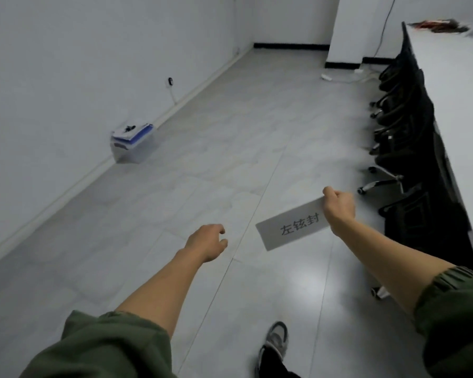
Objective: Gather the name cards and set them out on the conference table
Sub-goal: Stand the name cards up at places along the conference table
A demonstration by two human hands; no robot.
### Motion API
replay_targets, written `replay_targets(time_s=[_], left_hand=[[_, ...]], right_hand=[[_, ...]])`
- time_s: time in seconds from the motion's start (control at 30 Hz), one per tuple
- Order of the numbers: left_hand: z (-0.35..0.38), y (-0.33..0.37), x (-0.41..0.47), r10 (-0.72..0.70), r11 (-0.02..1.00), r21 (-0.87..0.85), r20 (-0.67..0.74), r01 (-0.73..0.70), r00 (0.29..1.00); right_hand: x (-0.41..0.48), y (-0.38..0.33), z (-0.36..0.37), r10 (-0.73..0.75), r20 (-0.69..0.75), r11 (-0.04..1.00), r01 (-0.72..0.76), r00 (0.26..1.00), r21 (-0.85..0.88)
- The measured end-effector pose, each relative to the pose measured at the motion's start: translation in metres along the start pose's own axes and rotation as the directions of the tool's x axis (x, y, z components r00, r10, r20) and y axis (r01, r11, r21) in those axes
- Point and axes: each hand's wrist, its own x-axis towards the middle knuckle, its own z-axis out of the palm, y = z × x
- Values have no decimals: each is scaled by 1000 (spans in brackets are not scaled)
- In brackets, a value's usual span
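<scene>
Card [292,227] held in mid-air over the floor [202,159]: white, long and narrow, printed with three dark characters, tilted, right end higher. Pinched at that right end by the right hand [338,205], fingers curled into a near fist, thumb over the card's upper corner. Rest of the card sticking out free to the left. Apart from the table [453,105], near its long left edge but short of it.

Left hand [206,242] out in front, near the card's left end but not touching it, holding nothing. Fingers loosely curled downward and slightly apart, tips mostly hidden behind the knuckles. Both forearms bare, green sleeves [107,347] pushed up toward the elbows.

Black chairs [402,118] in a row, tucked tight along the table's left edge, wheeled bases showing on the floor. At the table's far end, a blurred reddish heap [437,25], too smeared to identify. Against the left wall, a white box [131,143] with blue-edged papers on top. Grey shoe [277,341] at the bottom, on the tiles.
</scene>
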Motion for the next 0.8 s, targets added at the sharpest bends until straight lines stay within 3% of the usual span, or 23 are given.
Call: replay_targets(time_s=[0.27, 0.53, 0.8], left_hand=[[-93, 54, 195, 73, 997, 33, 0, -73, 997], [-150, 99, 367, 159, 984, 78, 38, -161, 987], [-236, 172, 583, 302, 943, 125, 71, -309, 951]], right_hand=[[179, -97, 43, 55, -76, 994, -47, 996, 95], [320, -144, 73, 108, -162, 990, -92, 981, 103], [486, -210, 89, 167, -344, 983, -127, 924, 136]])
